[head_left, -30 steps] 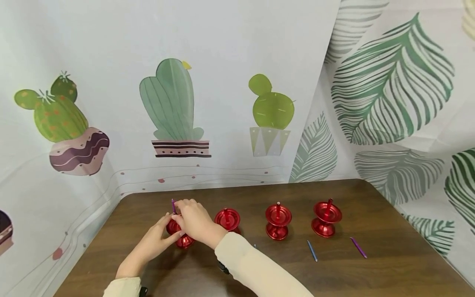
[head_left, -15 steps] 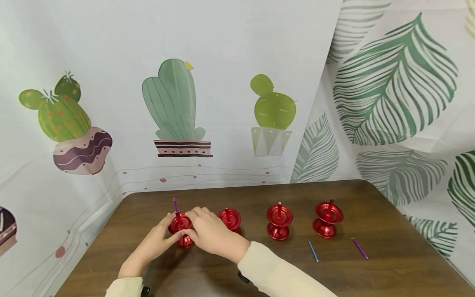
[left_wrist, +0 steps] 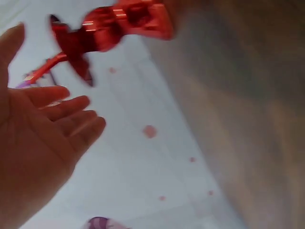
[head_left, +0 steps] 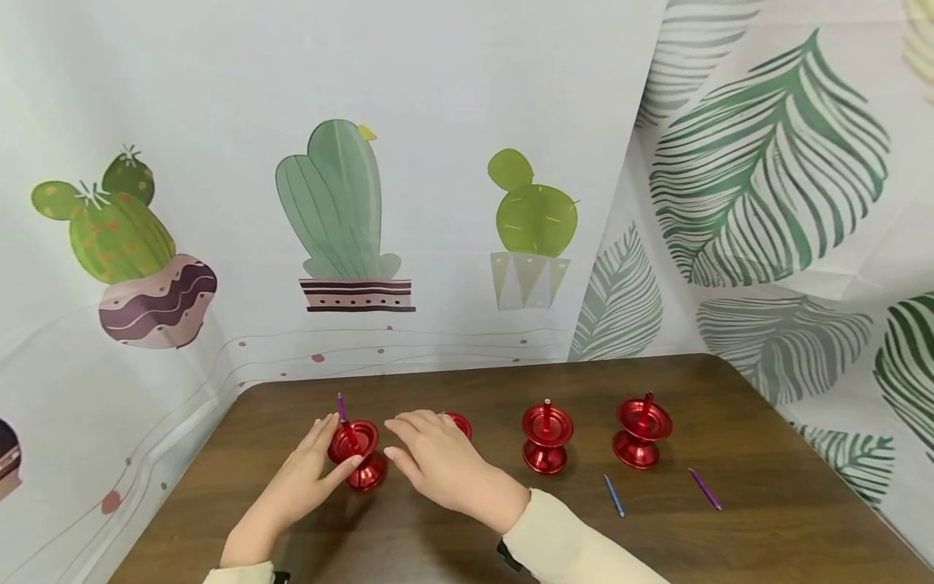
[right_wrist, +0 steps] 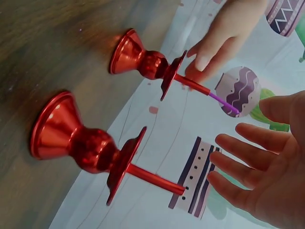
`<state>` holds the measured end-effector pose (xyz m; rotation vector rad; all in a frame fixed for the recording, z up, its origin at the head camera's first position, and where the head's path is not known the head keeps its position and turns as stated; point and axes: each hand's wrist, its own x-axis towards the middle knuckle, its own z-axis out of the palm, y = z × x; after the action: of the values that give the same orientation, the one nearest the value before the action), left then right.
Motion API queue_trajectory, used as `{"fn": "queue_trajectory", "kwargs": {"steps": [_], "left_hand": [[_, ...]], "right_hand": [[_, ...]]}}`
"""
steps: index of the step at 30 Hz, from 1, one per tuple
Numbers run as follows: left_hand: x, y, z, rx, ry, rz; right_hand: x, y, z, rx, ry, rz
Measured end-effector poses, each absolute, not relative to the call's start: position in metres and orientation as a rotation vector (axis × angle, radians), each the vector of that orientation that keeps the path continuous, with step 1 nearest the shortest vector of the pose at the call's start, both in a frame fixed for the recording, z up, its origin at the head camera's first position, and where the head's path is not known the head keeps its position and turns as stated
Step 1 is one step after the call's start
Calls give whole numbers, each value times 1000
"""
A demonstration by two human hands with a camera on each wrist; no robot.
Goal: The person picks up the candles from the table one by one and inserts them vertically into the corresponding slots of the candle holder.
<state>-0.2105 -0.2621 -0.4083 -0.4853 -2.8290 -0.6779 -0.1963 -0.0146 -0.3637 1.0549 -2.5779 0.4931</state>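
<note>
The leftmost red metal candle holder (head_left: pixel 367 472) stands upright on the table. A thin purple candle (head_left: pixel 340 405) rises from its central tube, and the right wrist view shows the candle (right_wrist: pixel 224 103) seated in the tube's end. My left hand (head_left: pixel 295 483) is at the left side of that holder, thumb and fingers extended around its dish without curling. To the right of it hovers my right hand (head_left: pixel 448 470), palm facing left, fingers spread and holding nothing. It partly hides a second red candle holder (head_left: pixel 461 422), whose tube (right_wrist: pixel 155 179) holds no candle.
Two more red candle holders, one right of centre (head_left: pixel 546 456) and one farther right (head_left: pixel 636 448), stand in the same row with bare tubes. Before them lie a blue candle (head_left: pixel 614 495) and another purple candle (head_left: pixel 704 489). A printed cloth (head_left: pixel 452 203) hangs behind the wooden table (head_left: pixel 657 551).
My right hand has come away from the purple candle and the leftmost holder, moving right. The left hand has loosened slightly and stays beside the holder. The candle stands by itself.
</note>
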Motion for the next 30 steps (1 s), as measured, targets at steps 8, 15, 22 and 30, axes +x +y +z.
{"fn": "queue_trajectory", "kwargs": {"steps": [8, 15, 22, 30], "left_hand": [[-188, -245, -382, -482, -2783, -500], [-174, -228, -366, -467, -2729, -436], [-175, -205, -364, -526, -2663, -511], [-182, -185, -376, -578, -2658, -617]], "right_hand": [[-195, 0, -366, 1004, -2512, 525], [-194, 14, -367, 973, -2456, 605], [-196, 33, -371, 902, -2412, 717], [-195, 50, -379, 829, -2411, 770]]}}
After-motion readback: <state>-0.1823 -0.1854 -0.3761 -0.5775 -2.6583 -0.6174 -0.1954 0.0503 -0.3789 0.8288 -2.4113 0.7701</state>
